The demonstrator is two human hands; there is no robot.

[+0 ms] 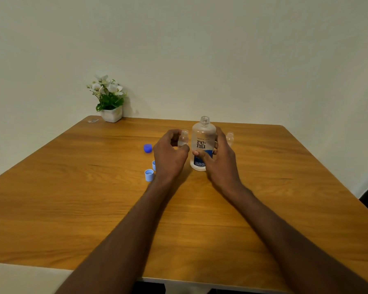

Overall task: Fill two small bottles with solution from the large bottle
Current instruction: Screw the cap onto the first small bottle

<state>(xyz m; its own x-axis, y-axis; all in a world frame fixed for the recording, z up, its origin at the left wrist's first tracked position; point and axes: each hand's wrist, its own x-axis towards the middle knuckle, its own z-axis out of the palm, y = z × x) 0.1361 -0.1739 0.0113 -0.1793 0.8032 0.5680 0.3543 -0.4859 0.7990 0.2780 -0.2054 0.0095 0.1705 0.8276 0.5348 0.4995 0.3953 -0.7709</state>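
On the wooden table [72, 187], three blue caps [147, 148] lie at the left. The left hand [170, 154] curls round one small bottle [184, 139]. The open large bottle [203, 143] stands upright at centre — the right hand [219, 158] grasps it. Another small bottle [229, 137] stands just beyond — far right.

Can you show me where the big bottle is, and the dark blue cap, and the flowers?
big bottle [202, 143]: head view, on its label, in the right hand.
dark blue cap [147, 148]: head view, on the cap's side, resting on the table.
flowers [106, 88]: head view, on the white blooms above the pot.
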